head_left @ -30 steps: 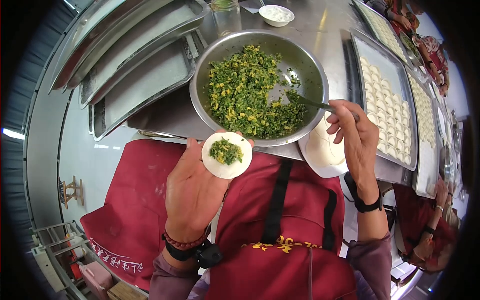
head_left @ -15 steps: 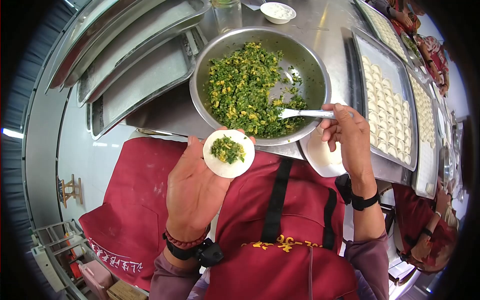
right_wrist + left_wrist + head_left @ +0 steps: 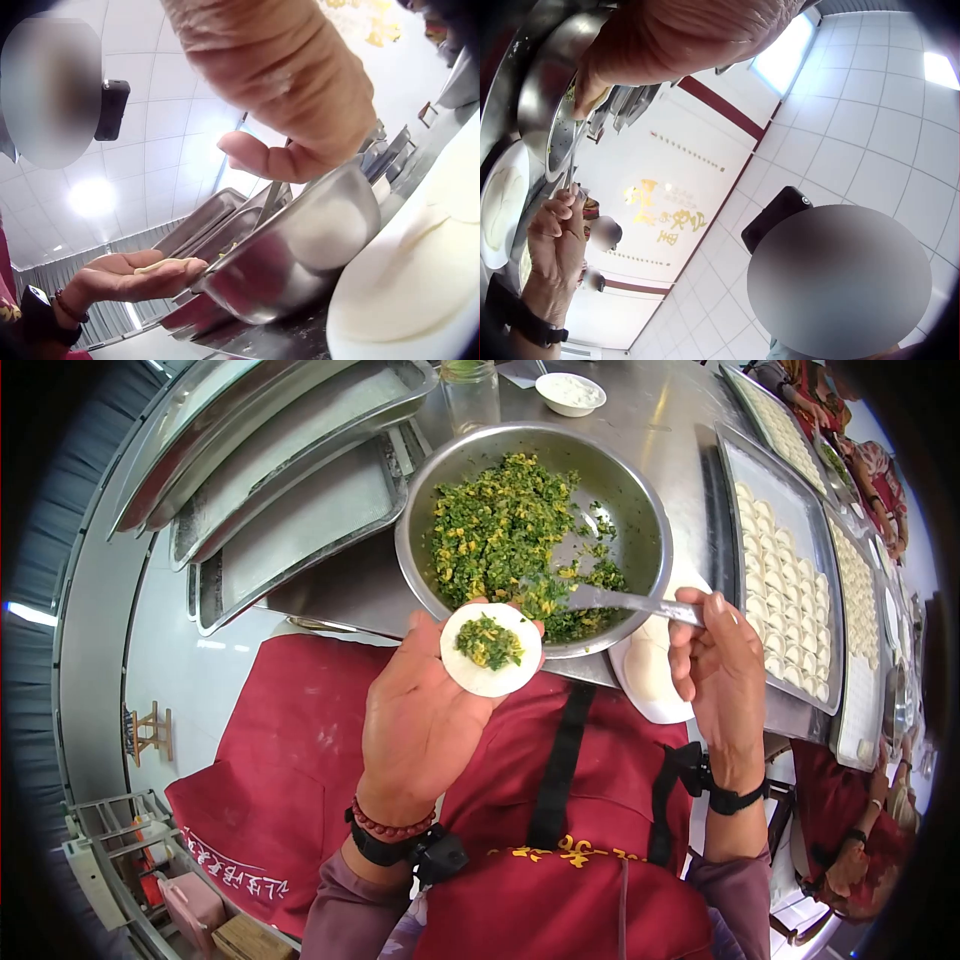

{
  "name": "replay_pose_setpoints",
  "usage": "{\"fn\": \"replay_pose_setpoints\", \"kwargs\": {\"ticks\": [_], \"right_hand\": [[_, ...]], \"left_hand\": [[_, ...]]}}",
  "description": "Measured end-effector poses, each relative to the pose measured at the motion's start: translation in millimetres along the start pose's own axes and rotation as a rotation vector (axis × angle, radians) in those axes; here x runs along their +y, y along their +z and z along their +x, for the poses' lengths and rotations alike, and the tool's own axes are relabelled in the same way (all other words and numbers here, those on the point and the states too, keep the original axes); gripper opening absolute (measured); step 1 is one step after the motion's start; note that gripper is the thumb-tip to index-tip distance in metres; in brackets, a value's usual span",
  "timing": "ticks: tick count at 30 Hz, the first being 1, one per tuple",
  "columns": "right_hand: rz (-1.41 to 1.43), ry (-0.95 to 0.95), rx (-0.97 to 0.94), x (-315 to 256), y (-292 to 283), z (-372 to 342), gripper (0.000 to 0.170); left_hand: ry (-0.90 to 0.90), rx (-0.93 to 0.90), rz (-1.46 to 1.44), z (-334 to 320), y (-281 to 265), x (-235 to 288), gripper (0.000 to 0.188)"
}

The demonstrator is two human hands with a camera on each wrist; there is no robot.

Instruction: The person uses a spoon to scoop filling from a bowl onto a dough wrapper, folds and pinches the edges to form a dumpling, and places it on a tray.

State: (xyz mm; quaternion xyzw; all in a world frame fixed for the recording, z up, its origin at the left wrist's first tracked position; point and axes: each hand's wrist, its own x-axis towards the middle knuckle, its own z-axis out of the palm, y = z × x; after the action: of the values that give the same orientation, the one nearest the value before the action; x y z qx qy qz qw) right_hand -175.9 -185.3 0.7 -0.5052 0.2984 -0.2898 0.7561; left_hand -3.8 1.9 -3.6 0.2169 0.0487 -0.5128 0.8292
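Note:
On the fingers of my upturned left hand (image 3: 420, 710) lies a round dough wrapper (image 3: 462, 672), with a small mound of green and yellow filling (image 3: 490, 644) at its centre. This hand is at the near rim of the steel bowl (image 3: 655, 525). Chopped green and yellow filling (image 3: 495, 510) covers the bowl's left side. My right hand (image 3: 725, 670), right of the bowl, pinches the handle of a metal spoon (image 3: 625, 600) between thumb and fingers. The spoon's tip is among filling near the bowl's front edge. From the right wrist, the wrapper (image 3: 161, 265) shows edge-on.
A white plate with stacked wrappers (image 3: 650, 665) sits below the bowl's right rim. Trays of folded dumplings (image 3: 780, 590) line the right side. Empty metal trays (image 3: 300, 520) are stacked at left. A bowl of white powder (image 3: 571, 394) and a glass jar (image 3: 470, 400) stand behind. Other people are at far right.
My right hand has brought the spoon from the bowl's right side down and left through the filling. My left hand, carrying the wrapper, has shifted right and slightly up, closer over the rim.

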Motion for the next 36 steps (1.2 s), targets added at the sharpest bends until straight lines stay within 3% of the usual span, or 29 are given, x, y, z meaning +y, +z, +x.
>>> {"fn": "replay_pose_setpoints", "kwargs": {"ticks": [7, 11, 15, 24, 33, 36], "right_hand": [[-0.171, -0.205, -0.146, 11.8, 14.6, -42.6, 0.04], [-0.791, -0.71, -0.389, 18.0, 10.0, -48.1, 0.038], [-1.034, -0.917, -0.471, 21.8, 11.5, -53.7, 0.043], [-1.041, -0.933, -0.5, 18.1, 7.5, -56.8, 0.043], [-0.81, -0.846, -0.448, 2.2, 3.8, -49.3, 0.038], [-0.825, -0.865, -0.509, 3.5, 13.0, -40.2, 0.038]], "left_hand": [[-0.007, -0.053, 0.023, 5.8, 3.1, -0.6, 0.064], [0.006, -0.063, -0.017, 7.4, 1.5, -0.6, 0.067], [0.014, -0.028, 0.023, 7.2, 2.5, -1.3, 0.067], [0.028, -0.05, 0.028, 7.4, 3.5, 0.5, 0.068], [0.046, -0.052, -0.002, 10.9, 2.1, 5.6, 0.071], [0.037, -0.049, 0.023, 11.7, 2.8, -0.4, 0.07]]}}
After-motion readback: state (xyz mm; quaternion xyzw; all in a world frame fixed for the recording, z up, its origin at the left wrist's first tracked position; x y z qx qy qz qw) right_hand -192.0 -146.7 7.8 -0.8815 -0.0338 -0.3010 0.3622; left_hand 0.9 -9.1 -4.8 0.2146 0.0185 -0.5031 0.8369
